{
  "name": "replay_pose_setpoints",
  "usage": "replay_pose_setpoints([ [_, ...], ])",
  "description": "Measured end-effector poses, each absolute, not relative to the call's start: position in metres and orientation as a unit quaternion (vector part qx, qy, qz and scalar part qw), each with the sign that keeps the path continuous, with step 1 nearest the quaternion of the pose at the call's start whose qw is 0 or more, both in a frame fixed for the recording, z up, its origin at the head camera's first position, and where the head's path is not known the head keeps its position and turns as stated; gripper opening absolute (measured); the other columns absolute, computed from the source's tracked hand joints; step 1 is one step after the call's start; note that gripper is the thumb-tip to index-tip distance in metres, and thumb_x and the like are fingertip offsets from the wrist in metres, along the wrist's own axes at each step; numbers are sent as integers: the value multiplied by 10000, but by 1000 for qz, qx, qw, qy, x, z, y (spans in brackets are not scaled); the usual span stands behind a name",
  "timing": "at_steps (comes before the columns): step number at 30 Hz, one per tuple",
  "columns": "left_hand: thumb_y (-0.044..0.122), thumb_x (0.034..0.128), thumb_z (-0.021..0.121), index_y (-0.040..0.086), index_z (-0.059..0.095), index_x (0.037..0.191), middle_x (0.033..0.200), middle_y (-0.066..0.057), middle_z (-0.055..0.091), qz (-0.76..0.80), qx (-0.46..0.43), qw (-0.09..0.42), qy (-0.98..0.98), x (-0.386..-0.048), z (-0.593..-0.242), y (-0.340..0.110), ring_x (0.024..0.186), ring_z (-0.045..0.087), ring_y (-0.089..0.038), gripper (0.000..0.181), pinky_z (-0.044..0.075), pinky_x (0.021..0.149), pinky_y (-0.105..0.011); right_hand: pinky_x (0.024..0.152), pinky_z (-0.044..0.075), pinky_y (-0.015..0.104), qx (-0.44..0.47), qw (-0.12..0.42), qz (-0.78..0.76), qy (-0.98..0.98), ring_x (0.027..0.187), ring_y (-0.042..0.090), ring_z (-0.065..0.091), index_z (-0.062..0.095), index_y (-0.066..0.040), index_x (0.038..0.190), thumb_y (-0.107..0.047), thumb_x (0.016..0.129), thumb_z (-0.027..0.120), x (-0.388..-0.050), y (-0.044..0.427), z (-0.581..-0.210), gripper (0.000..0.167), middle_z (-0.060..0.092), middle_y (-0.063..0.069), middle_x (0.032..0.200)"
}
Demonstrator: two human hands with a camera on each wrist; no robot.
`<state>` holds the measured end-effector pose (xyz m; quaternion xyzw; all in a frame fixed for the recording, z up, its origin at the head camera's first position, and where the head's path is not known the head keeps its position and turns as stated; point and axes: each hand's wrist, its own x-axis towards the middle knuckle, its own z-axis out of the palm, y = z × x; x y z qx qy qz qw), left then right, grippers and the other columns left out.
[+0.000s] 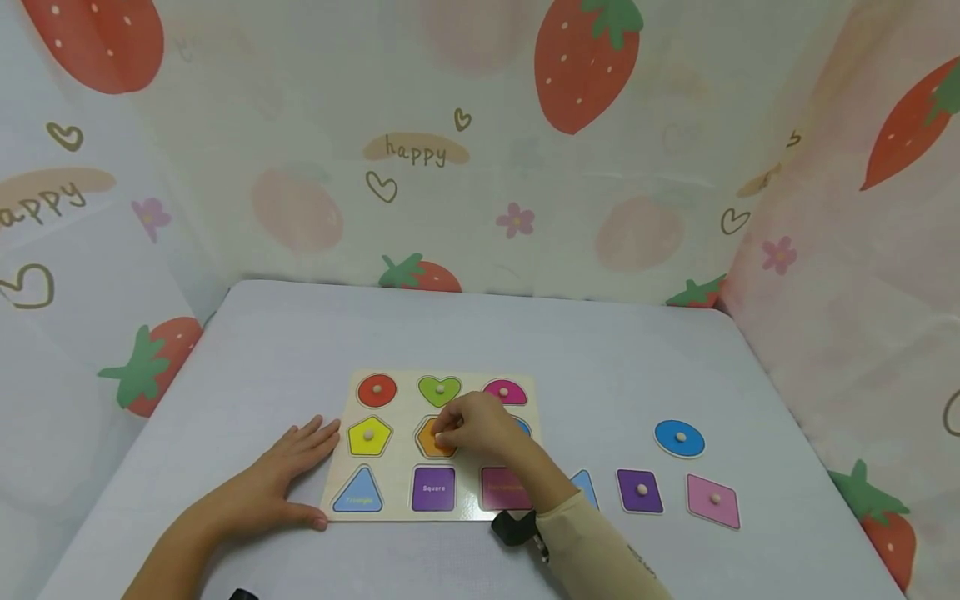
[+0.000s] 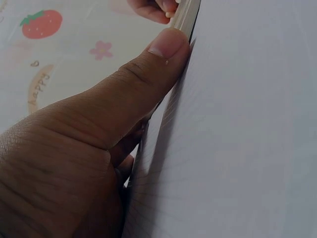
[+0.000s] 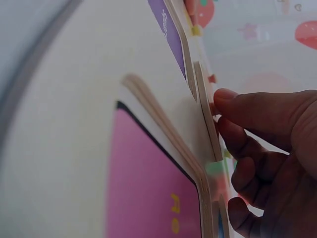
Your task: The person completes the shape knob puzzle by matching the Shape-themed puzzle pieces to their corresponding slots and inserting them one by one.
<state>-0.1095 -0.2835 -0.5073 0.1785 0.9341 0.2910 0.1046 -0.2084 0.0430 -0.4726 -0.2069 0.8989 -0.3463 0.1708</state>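
On the table lies a wooden shape puzzle board (image 1: 468,493). My right hand (image 1: 480,427) pinches the small knob of an orange hexagon piece (image 1: 425,435) at the board's middle slot. In the right wrist view the thumb and index finger meet at the knob, and the edge of the piece (image 3: 209,119) stands slightly proud of the board. My left hand (image 1: 288,468) lies beside the board's left edge with its fingers spread. Its thumb (image 2: 166,47) touches the board's edge near the front corner. Part of a blue slot hides behind the right hand.
Knobbed red circle (image 1: 377,390), green heart (image 1: 440,390), magenta semicircle (image 1: 506,392) and yellow pentagon (image 1: 369,436) pieces sit in the board. To the right lie a loose blue oval (image 1: 680,437), purple square (image 1: 639,492), pink parallelogram (image 1: 712,502) and partly hidden blue piece (image 1: 585,485).
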Motion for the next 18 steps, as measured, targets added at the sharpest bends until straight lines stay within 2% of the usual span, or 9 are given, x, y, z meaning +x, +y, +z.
replay_pose_setpoints([
  [10,720,637,823,201,359,1608,1698,27,260,292,179,103,934,-110,-508,-284,1590,108,-334,1194,-130,1142,-52,717,524,244,-209,164,-357,895,802,87,607,807,-185,891,-220,873,833,-209,41,-475,47,706,-139,795],
  [18,719,633,823,195,365,1605,1696,16,267,288,183,100,935,-111,-508,-284,1588,116,-338,1196,-133,1107,-12,705,515,226,-206,142,-343,906,824,81,586,823,-200,917,-237,876,832,-209,38,-480,56,704,-147,815],
])
